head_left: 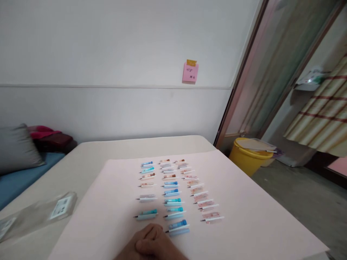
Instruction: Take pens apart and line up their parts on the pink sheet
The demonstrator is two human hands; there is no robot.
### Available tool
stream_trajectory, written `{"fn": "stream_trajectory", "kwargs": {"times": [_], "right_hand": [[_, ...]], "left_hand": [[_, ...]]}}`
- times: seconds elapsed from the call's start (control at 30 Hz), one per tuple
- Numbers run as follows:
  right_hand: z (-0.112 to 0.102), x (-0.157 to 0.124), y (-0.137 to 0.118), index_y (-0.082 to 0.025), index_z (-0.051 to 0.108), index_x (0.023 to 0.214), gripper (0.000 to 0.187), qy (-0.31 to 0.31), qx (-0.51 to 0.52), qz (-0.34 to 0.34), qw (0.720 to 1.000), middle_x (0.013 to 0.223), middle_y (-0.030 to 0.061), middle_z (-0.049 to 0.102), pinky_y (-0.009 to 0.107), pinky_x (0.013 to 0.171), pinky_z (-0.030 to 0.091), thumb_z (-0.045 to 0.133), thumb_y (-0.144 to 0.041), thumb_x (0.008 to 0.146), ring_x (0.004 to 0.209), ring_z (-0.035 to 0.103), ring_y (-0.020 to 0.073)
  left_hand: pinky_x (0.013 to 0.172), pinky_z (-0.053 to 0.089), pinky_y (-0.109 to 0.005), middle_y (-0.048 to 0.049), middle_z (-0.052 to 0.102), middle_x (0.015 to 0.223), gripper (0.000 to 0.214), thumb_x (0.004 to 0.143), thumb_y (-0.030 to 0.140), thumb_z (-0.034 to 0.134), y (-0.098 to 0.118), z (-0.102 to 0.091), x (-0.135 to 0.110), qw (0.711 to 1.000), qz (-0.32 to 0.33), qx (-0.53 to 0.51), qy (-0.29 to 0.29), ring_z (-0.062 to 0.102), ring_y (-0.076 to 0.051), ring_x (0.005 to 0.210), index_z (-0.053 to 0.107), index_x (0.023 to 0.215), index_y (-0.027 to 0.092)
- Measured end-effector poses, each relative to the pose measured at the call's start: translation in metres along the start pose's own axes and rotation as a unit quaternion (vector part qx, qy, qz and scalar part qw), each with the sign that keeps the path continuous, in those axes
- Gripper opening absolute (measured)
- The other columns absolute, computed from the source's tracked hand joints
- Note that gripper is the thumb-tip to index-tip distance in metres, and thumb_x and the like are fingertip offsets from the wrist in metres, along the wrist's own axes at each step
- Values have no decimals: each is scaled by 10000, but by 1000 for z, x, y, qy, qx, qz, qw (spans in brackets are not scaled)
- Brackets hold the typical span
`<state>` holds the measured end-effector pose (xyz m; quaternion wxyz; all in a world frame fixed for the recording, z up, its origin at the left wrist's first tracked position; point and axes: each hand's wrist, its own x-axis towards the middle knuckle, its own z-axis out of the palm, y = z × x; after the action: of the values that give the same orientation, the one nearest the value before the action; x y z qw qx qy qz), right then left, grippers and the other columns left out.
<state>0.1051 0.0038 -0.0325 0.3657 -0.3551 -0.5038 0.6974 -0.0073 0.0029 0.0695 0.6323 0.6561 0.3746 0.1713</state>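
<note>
My left hand (142,240) and my right hand (158,242) are clasped together at the bottom centre, fingers closed, with nothing showing in them. Just beyond them, slim white pen refills with dark tips lie beside coloured, see-through pen parts, in three columns on a pale pink sheet (89,224). The nearest blue pen part (177,224) lies close to my right hand. A teal pen part (148,212) is a little past my left hand. Pink pen parts (210,215) fill most of the right column; brown ones (170,176) lie farther back.
A clear plastic bag (35,216) with white labels lies on the table's left side. Beyond it are a grey cushion (18,150) and a dark red object (55,142). A yellow bin (248,159) stands at right. The white wall (114,112) carries a pink note (190,73).
</note>
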Motion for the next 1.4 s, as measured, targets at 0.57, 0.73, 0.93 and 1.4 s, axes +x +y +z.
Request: {"fn": "stream_trajectory", "kwargs": {"times": [0.57,0.73,0.93,1.4], "right_hand": [[23,-8,-23,-83,588,533,342,-11,131,0,991,470,33,553,199,370,371,586,-375,711,372,484,99],[20,-9,-19,-87,604,546,380,13,54,-2,998,446,6,511,203,409,362,579,-412,742,396,475,94],[10,-8,-17,-112,619,617,364,12,-99,-5,995,528,-11,513,211,493,387,564,-440,766,498,475,90],[-8,-5,-39,-147,551,618,288,93,-386,-47,916,569,-31,483,210,539,298,519,-336,833,570,442,93]], "left_hand": [[363,260,-189,43,450,522,145,659,164,432,-54,5,8,993,-83,-53,72,396,-73,393,506,784,162],[408,283,-197,33,464,543,133,722,199,427,-56,2,2,993,-47,-69,79,408,-76,440,535,781,149],[525,396,-245,-14,599,653,315,785,261,415,-57,-4,0,990,-13,47,134,532,-132,569,584,1023,143],[794,436,-340,-84,650,1032,527,713,380,586,-51,-19,-5,963,-57,175,197,598,-235,918,532,1205,197]]}}
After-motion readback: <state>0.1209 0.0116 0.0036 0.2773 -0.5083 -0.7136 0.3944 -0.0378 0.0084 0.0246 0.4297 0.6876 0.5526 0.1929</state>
